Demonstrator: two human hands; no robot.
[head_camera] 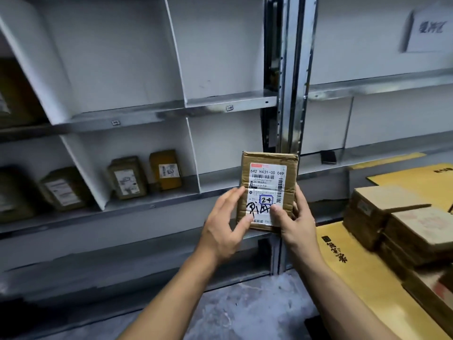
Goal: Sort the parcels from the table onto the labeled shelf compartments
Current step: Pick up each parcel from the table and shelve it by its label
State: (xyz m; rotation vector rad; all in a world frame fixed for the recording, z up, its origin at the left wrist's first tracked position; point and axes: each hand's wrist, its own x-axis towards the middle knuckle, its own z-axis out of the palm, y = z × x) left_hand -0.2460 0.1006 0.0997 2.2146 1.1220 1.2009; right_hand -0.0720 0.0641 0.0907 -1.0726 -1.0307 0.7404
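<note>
A small brown cardboard parcel (268, 168) with a white shipping label, marked "24" in a blue box, is held upright in front of the grey metal shelf (171, 109). My right hand (296, 224) grips its lower right side, thumb on the label. My left hand (226, 222) touches its lower left edge with loosely spread fingers. More brown parcels (392, 217) are stacked on the table at the right.
Several parcels (127, 177) stand in the lower shelf compartments at left, split by white dividers (193, 153). Yellow flattened cartons (362, 273) cover the table. A paper sign (429, 30) hangs at top right. A small dark object (328, 157) lies on the right shelf.
</note>
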